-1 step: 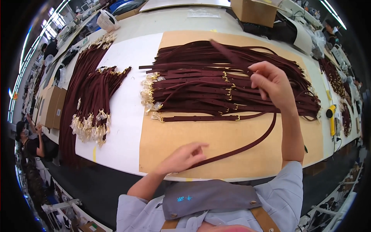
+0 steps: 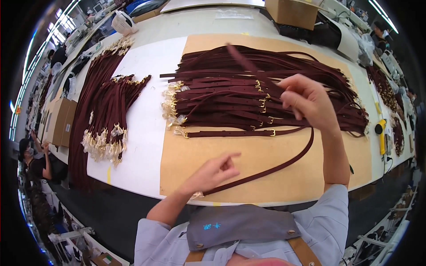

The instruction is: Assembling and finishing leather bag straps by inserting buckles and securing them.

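A dark burgundy strap [image 2: 270, 170] curves across the tan sheet. My right hand [image 2: 306, 99], fingers closed, pinches it above the pile, and its free end points up and left, blurred. The strap's other end lies beside my left wrist, where a plastic-wrapped clasp [image 2: 197, 195] shows. My left hand [image 2: 212, 173] is just above that end, index finger stretched out and nothing visibly held. Beyond both hands spreads a pile of burgundy straps [image 2: 222, 108] with gold buckles [image 2: 262, 106] and wrapped ends at its left. One buckled strap [image 2: 230, 134] lies along the pile's near side.
More burgundy straps [image 2: 104, 102] with wrapped gold clasps lie on the white table [image 2: 146, 133] to the left. A yellow-handled tool [image 2: 381, 137] is at the right. Cardboard boxes [image 2: 290, 15] stand at the back. Another person [image 2: 37, 162] sits at far left.
My left hand has shifted up slightly, uncovering more of the wrapped clasp. My right hand has moved a little left, carrying the strap's free end left with it.
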Demonstrator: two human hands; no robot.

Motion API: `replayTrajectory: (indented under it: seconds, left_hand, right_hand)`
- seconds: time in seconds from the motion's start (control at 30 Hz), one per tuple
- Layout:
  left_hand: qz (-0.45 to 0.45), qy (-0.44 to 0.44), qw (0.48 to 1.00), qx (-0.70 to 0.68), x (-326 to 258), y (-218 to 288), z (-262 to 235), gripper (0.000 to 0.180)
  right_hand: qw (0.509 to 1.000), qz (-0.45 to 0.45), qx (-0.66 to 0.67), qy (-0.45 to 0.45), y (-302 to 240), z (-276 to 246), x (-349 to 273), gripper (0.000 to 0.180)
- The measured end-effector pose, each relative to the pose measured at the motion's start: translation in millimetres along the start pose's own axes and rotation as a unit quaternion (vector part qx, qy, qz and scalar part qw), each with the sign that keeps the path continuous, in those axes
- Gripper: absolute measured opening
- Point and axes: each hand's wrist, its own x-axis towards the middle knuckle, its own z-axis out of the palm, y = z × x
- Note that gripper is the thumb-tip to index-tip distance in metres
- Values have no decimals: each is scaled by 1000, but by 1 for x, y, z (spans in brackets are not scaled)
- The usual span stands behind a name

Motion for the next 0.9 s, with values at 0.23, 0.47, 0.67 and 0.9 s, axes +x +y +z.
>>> replayTrajectory:
  seconds: [0.23,0.47,0.67,0.9]
  left_hand:
    - [192,153,907,-344,35,63,-17,28]
    - [361,287,821,-337,-59,79,-162,25]
    - [319,294,845,-311,-128,40,-186,23]
    - [27,255,850,-461,7,-19,-57,28]
  right_hand:
    - [978,-77,-68,-179,21,58,-35,18]
    - [971,-12,-230,67,65,-3,-97,7]
    - [860,-36,-494,119,89,-91,-128,22]
    - [555,288,-729,278,136,-294,-225,53]
